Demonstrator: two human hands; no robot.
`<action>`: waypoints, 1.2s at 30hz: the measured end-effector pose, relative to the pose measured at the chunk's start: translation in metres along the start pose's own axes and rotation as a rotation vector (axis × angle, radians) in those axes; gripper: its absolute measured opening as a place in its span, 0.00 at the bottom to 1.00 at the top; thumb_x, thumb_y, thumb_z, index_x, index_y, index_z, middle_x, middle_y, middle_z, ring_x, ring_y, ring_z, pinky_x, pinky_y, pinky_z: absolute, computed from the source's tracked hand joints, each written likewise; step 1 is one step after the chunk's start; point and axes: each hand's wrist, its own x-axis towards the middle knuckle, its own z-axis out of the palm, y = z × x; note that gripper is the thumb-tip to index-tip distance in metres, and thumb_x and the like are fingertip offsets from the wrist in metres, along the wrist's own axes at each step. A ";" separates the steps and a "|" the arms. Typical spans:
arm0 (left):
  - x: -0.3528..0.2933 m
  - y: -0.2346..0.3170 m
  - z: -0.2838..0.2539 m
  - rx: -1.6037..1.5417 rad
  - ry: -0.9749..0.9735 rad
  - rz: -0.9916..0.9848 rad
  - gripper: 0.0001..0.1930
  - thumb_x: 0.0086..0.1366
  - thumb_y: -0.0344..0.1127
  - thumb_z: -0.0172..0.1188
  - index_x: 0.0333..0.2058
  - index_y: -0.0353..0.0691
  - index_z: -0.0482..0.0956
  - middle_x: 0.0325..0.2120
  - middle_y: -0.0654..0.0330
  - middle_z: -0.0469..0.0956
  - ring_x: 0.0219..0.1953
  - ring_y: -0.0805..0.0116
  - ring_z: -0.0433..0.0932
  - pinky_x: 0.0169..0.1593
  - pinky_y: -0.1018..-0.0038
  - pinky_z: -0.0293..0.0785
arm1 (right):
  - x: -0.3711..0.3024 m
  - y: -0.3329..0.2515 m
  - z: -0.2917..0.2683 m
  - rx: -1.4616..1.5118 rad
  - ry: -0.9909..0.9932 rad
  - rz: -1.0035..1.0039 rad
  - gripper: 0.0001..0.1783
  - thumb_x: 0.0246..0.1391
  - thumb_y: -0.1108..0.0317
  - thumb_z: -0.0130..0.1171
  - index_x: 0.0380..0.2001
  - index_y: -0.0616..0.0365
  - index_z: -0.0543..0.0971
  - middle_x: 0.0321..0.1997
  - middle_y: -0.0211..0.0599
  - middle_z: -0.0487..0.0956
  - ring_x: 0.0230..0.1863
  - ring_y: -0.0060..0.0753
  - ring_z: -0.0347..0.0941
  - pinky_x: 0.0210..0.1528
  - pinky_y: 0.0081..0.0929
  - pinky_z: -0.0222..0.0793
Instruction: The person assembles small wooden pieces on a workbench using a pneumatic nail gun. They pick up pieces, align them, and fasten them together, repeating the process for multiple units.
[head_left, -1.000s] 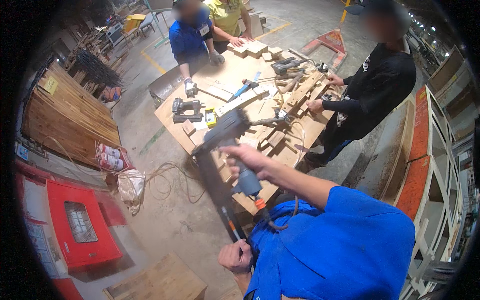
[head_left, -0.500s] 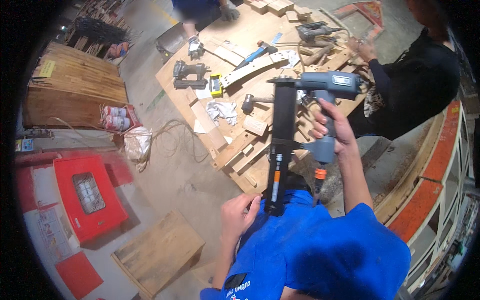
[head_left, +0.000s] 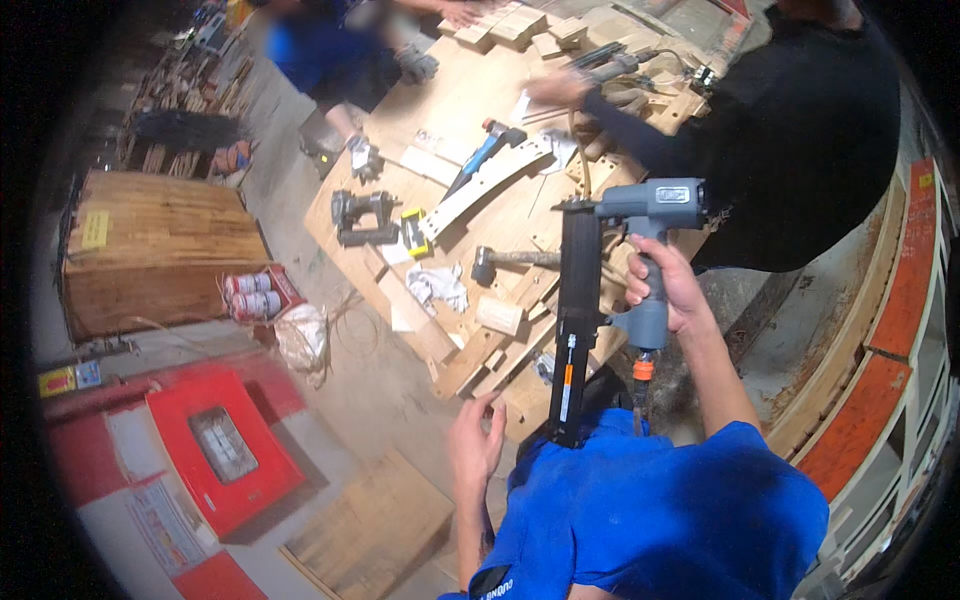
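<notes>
My right hand (head_left: 668, 283) is wrapped round the grip of a grey and black nail gun (head_left: 655, 205). The gun is held in front of my body, its long black magazine running down toward my blue shirt. An orange-collared air hose fitting (head_left: 643, 370) hangs below its handle. My left hand (head_left: 477, 438) is raised near the table's close edge, left of the magazine's lower end. Its thumb and fingers are apart and nothing shows in them.
The wooden table (head_left: 395, 125) carries a second nail gun (head_left: 365, 217), a mallet (head_left: 484, 265), a curved slat (head_left: 490, 188), a blue-handled tool (head_left: 484, 158), a rag (head_left: 437, 288) and wood pieces. A person in black (head_left: 800, 140) stands right; gloved hands (head_left: 364, 158) work at the far left side.
My left hand's fingers have opened from a curled pose. The person in black has swung an arm leftward over the table. More of the person in blue shows, and the view has shifted.
</notes>
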 end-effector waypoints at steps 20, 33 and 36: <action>0.002 -0.177 0.007 -0.603 0.148 -0.252 0.20 0.73 0.44 0.60 0.49 0.28 0.82 0.39 0.55 0.86 0.42 0.71 0.80 0.49 0.72 0.75 | -0.038 0.084 0.034 -0.234 0.077 0.088 0.11 0.66 0.60 0.61 0.35 0.49 0.70 0.19 0.24 0.70 0.14 0.21 0.65 0.19 0.26 0.68; 0.365 -0.154 0.007 -0.210 0.375 0.053 0.16 0.69 0.33 0.51 0.47 0.39 0.86 0.43 0.44 0.85 0.48 0.46 0.84 0.53 0.58 0.78 | -0.036 0.060 0.023 -0.254 0.220 0.097 0.11 0.71 0.58 0.53 0.36 0.51 0.71 0.19 0.25 0.67 0.15 0.23 0.65 0.19 0.28 0.67; 0.441 -0.156 0.027 0.085 0.368 -0.005 0.15 0.68 0.32 0.51 0.44 0.39 0.87 0.43 0.45 0.85 0.47 0.44 0.84 0.53 0.56 0.79 | -0.027 0.052 0.012 -0.257 0.289 0.106 0.11 0.71 0.59 0.53 0.50 0.52 0.71 0.19 0.26 0.67 0.14 0.24 0.65 0.18 0.29 0.67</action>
